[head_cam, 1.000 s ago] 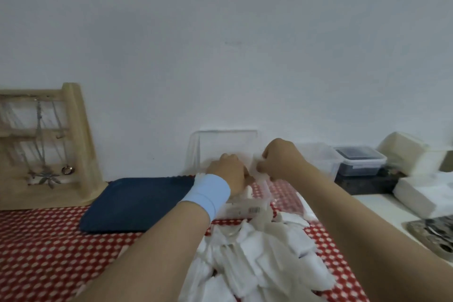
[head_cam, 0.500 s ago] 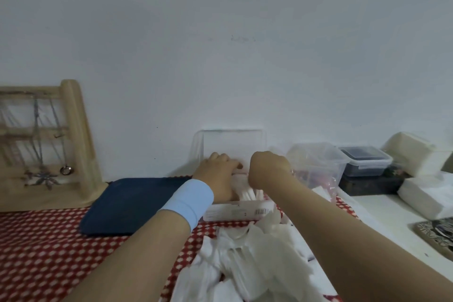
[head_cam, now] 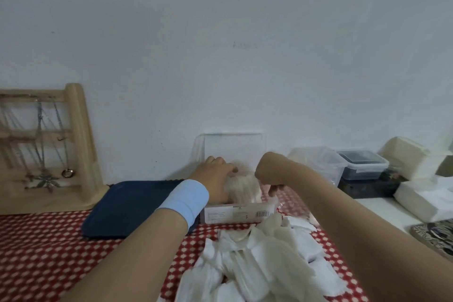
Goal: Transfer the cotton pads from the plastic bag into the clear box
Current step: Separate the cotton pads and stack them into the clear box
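A red-dotted tablecloth (head_cam: 49,252) bears clear box (head_cam: 235,214), cotton pads (head_cam: 257,265), navy mat (head_cam: 127,206).

Loose cotton pads (head_cam: 257,260) before clear box (head_cam: 232,214), pouch (head_cam: 132,206) left

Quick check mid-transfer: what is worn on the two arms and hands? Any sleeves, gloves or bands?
Both the left hand and the right hand are ungloved. The left wrist carries a wide, plain light-blue wristband, smooth with no visible marking. The right forearm has no sleeve, watch or band in view, and the left forearm is sleeveless too.
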`<control>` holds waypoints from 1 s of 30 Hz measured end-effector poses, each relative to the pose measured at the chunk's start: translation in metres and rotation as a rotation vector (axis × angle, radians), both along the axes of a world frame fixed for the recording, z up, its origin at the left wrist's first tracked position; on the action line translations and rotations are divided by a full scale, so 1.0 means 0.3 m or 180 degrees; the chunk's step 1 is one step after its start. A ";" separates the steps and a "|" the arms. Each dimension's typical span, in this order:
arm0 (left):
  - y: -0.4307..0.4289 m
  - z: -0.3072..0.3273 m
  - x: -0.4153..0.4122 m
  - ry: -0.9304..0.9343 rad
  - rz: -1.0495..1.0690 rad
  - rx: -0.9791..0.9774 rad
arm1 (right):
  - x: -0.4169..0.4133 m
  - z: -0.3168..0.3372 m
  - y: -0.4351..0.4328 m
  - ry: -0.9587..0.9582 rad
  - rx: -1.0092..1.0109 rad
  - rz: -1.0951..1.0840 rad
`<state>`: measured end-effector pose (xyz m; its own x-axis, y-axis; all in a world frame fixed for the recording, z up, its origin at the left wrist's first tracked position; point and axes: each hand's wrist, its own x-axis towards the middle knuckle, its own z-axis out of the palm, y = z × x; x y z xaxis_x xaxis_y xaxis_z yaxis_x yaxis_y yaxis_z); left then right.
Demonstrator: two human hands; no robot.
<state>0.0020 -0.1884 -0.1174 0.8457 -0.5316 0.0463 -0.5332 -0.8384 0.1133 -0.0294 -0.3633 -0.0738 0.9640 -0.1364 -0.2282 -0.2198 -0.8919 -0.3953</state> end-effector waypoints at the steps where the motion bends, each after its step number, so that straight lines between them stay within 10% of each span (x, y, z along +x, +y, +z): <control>1: 0.013 0.005 -0.002 -0.0034 0.0029 -0.0015 | -0.002 0.003 -0.007 -0.0226 -0.0109 0.0032; 30: 0.251 0.115 -0.260 0.0464 0.0452 -0.1438 | -0.204 0.023 0.200 -0.1054 -0.0231 0.1428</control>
